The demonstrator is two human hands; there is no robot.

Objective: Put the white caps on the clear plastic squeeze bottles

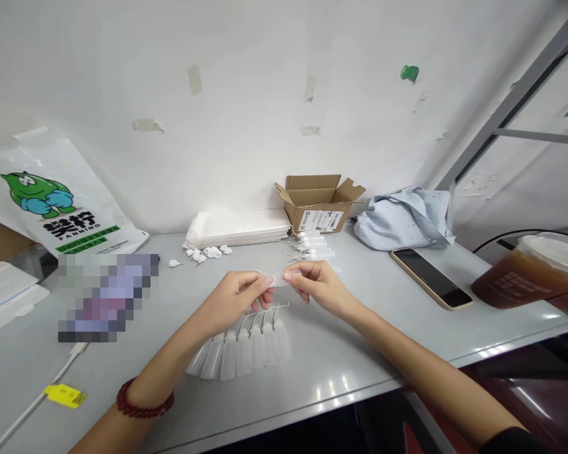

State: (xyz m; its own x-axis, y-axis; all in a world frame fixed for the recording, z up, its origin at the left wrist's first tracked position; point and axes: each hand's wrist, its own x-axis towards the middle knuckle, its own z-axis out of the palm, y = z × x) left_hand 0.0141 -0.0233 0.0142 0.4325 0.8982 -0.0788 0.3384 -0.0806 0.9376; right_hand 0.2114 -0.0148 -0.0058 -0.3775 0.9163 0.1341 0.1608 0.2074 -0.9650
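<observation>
Between my two hands is a small translucent plastic bottle (279,279), mostly covered by the fingers. My left hand (246,291) pinches one end of it, and the thumb and fingertips of my right hand (318,285) close on the other. Just below my left hand, a row of several clear squeeze bottles (243,356) with thin bent spouts lies side by side on the grey table (307,378). More such bottles (315,243) lie behind my right hand. Small white caps (212,253) are scattered beyond my left hand.
At the back stand a stack of white packets (241,227) and an open cardboard box (319,208). To the right are a pale blue cloth bundle (402,217), a phone (430,277) and a drink cup (515,277). A printed bag (71,195) and a tagged cable (31,407) occupy the left.
</observation>
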